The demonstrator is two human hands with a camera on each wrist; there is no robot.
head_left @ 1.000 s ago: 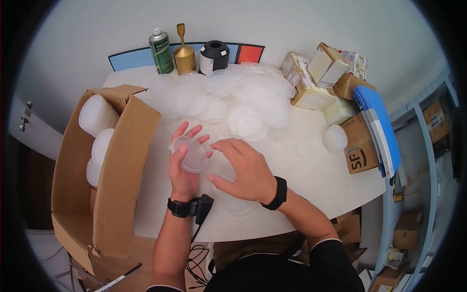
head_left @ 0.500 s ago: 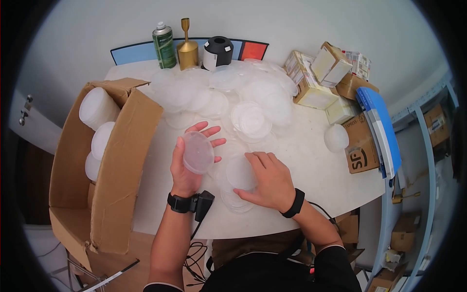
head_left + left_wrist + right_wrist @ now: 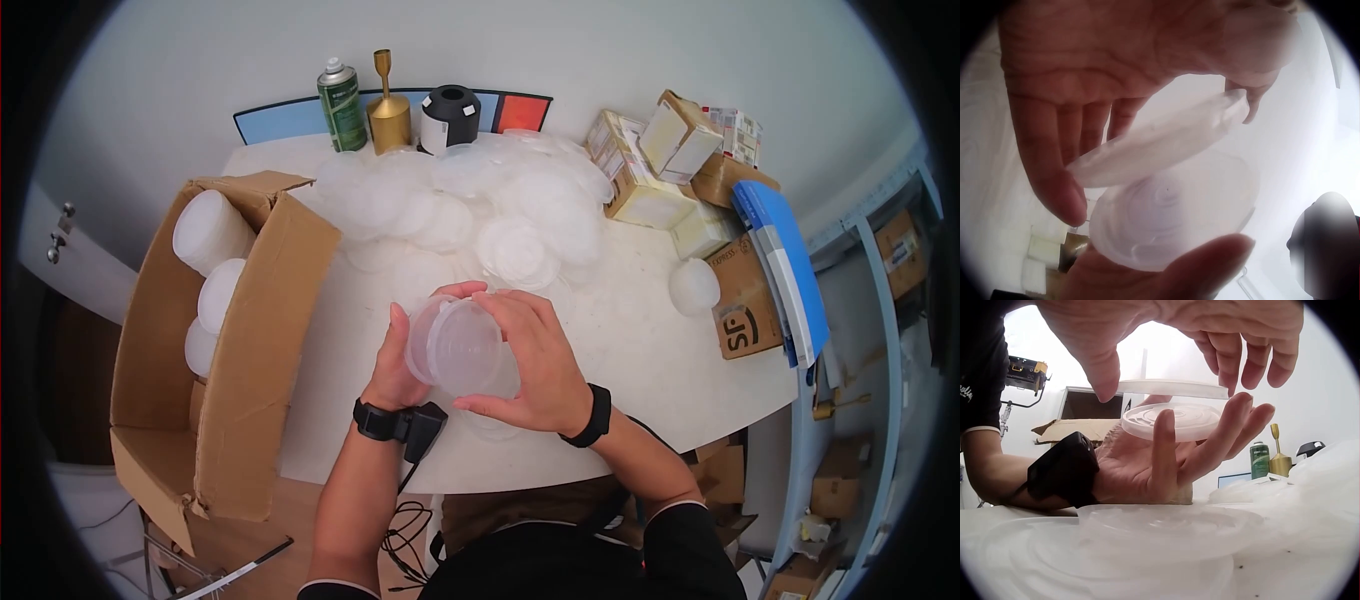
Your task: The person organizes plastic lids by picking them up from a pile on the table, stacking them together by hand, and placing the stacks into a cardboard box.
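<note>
two lids (image 3: 465, 350) (translucent): right hand (image 3: 548, 375) pinches one, left hand (image 3: 392, 370) grips the other.

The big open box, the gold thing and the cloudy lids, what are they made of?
The open box looks like cardboard: matte, brown, with creased flaps. The gold thing seems shiny metal, from its glints, or maybe coated plastic. The lids look like thin, smooth plastic: cloudy, but light comes through.

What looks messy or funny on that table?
The translucent plastic lids lie in a loose, overlapping heap, with no neat order. At the right, one small carton sits crookedly on top of others. A few dark specks dot the tabletop too. I see no spill.
</note>
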